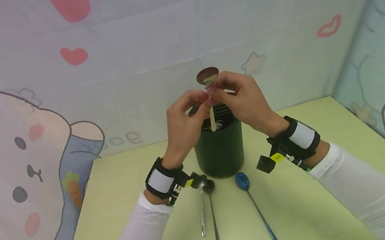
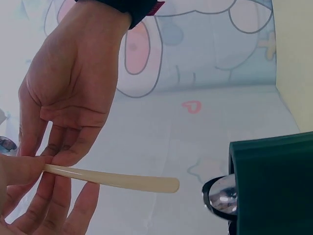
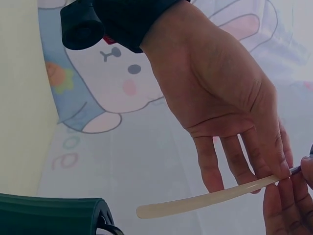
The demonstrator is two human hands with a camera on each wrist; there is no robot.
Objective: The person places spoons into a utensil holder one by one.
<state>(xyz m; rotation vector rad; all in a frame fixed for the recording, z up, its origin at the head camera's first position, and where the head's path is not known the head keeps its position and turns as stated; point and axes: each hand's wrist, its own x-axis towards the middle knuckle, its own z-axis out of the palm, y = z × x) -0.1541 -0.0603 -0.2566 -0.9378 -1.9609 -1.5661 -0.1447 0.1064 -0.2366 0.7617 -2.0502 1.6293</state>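
Observation:
A spoon with a cream handle (image 2: 117,179) and a shiny metal bowl (image 1: 207,76) is held upright, bowl uppermost. My left hand (image 1: 185,117) pinches it between thumb and fingers from the left. From the other side, my right hand (image 1: 246,96) pinches it just under the bowl, the two hands' fingertips meeting. Below them stands a dark green cylindrical container (image 1: 220,153); the handle's lower end hangs over its opening, and both wrist views show a gap between them. Inside the container, a shiny spoon bowl (image 2: 222,196) shows at the mouth.
On the pale yellow table (image 1: 306,203), in front of the container, lie a silver spoon (image 1: 202,216), a dark-bowled long spoon (image 1: 214,222) and a blue long spoon (image 1: 258,209). Behind the table hangs a printed cloth (image 1: 150,50).

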